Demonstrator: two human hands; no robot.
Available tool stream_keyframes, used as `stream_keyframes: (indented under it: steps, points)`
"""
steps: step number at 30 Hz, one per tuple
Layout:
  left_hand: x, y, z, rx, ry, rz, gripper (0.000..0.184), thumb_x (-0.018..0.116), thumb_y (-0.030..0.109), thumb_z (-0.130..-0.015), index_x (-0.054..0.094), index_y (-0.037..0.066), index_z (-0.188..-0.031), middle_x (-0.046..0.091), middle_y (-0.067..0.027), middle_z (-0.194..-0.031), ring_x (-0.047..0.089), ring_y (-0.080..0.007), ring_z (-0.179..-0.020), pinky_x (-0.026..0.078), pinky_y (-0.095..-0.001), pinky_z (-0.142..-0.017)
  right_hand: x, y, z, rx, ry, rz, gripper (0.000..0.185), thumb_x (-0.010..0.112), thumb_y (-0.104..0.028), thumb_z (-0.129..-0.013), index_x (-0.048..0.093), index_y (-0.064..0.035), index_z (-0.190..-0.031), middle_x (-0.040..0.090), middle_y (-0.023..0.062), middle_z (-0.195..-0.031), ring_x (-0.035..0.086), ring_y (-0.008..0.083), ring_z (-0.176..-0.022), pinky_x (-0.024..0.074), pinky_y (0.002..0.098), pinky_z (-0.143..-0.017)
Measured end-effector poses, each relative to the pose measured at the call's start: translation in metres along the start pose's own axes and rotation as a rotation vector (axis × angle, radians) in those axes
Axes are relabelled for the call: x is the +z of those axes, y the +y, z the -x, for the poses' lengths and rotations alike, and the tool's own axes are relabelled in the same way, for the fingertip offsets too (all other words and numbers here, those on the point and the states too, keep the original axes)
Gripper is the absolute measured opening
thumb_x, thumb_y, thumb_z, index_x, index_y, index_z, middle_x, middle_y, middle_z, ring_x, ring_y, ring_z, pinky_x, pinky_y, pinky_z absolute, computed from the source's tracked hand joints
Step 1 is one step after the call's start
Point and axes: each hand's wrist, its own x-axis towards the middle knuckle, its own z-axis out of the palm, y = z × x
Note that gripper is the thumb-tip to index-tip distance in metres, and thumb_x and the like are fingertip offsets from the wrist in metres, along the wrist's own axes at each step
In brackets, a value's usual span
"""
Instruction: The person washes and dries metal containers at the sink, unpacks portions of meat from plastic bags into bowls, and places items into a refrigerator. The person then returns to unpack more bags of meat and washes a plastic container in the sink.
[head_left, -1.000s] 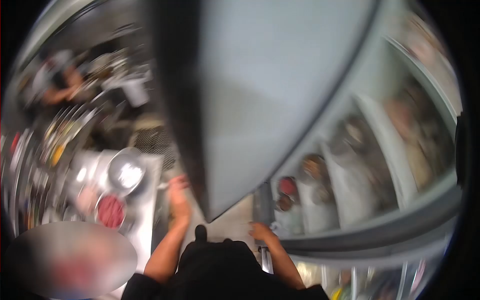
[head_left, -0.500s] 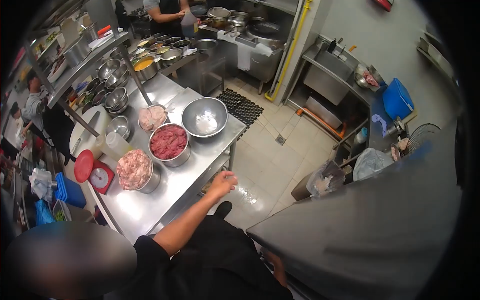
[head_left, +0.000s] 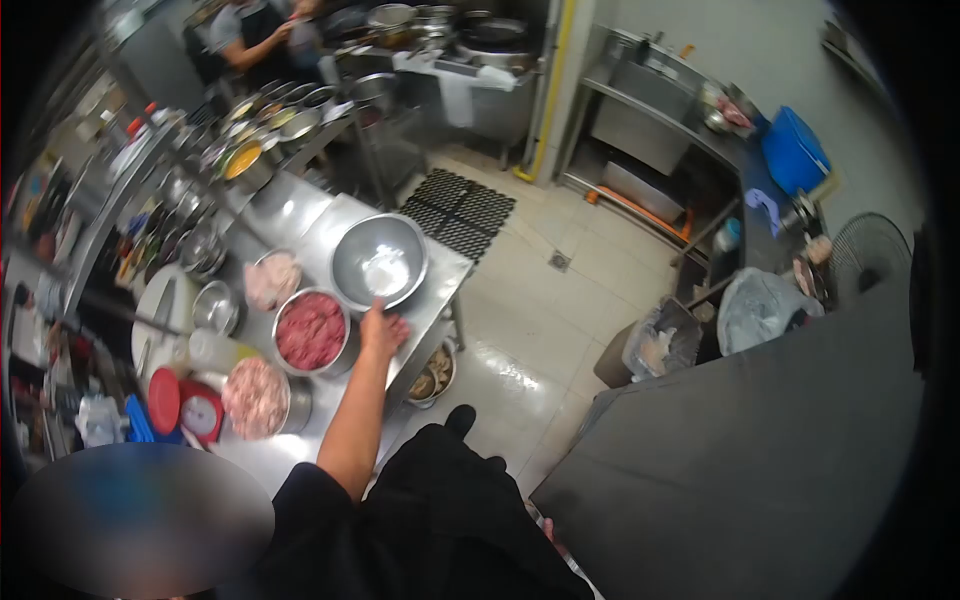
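The left grip (head_left: 383, 330), bare, is hovering at the near rim of a wide, round, silvery metal bowl (head_left: 355, 270). Its thumb is standing apart from loosely bent fingers (head_left: 401, 328), leaving it partly open; whether the thumb is touching the rim, I cannot tell. The bowl is sitting upright near the edge of a long stainless-steel counter (head_left: 440, 276). The right grip (head_left: 549, 528) is showing only a few fingers beside the edge of a broad, flat, dark-grey panel (head_left: 730, 460); how far it is closing, and on what, I cannot tell.

Just beside the bowl, a round steel pot (head_left: 342, 364) is holding deep-red raw meat (head_left: 311, 330). Next along, a second steel pot (head_left: 300, 405) is holding pale pink meat (head_left: 256, 396), with a red scale with a round white dial (head_left: 201, 416) standing near it. Past the counter's end, a black perforated rubber mat (head_left: 457, 212) is lying on pale floor tiles (head_left: 555, 310). Farthest out, a co-worker in a dark apron (head_left: 262, 42) is standing near the pans, and a blue plastic box (head_left: 795, 150) is resting by the wall.
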Motion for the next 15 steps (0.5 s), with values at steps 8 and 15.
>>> stream_keyframes:
  steps: [8,15]
  points:
    - [0.024,0.008,-0.05,0.113,0.031,0.102,0.042,0.047,0.015,-0.079,0.04,0.004,-0.119,0.043,-0.0167,-0.113,0.053,-0.0328,-0.089,0.05,-0.0436,-0.068,-0.012,-0.09,0.025,0.17,0.467,-0.106,0.061,0.06,-0.052,-0.079,0.056,-0.0034,-0.115,0.059,0.0192,-0.113,0.054,0.0365,-0.105,0.0398,0.0408,-0.091]
    - [0.11,0.003,-0.049,0.035,0.128,-0.021,0.033,0.043,0.011,-0.078,0.045,-0.002,-0.109,0.053,-0.0163,-0.1,0.059,-0.0272,-0.075,0.051,-0.0338,-0.056,0.02,-0.045,-0.017,0.537,0.877,-0.095,0.061,0.067,-0.047,-0.075,0.058,0.0041,-0.106,0.064,0.0217,-0.098,0.061,0.0349,-0.092,0.0461,0.0428,-0.078]
